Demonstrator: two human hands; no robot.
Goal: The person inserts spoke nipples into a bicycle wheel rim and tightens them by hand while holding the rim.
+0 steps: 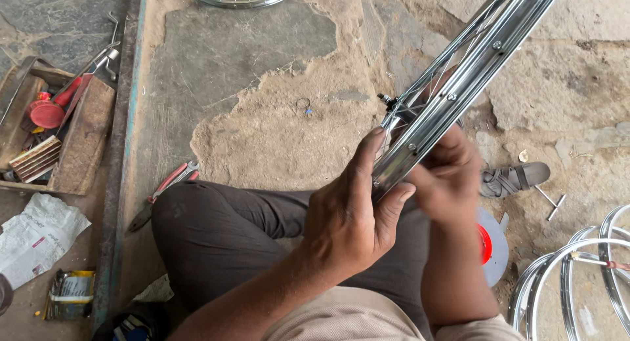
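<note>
stone floor (275,72) behind shiny chrome wheel rim (459,85), spokes fitted.

Count: two hands (348,216), one spoked wheel rim (459,85) held, one sandal (515,179), one pair of red-handled pliers (164,187).

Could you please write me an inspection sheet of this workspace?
Surface: cracked stone and cement floor.
Job's things: shiny chrome bicycle wheel rim with thin spokes, held tilted over the lap.
Clutter: red-handled pliers; wooden tool tray with red oil can; crumpled paper; grey sandal.
Grippers: left hand grips the rim's lower end; right hand grips behind it.
Cables: nothing seen.
Surroundings: stacked chrome rims at right.
</note>
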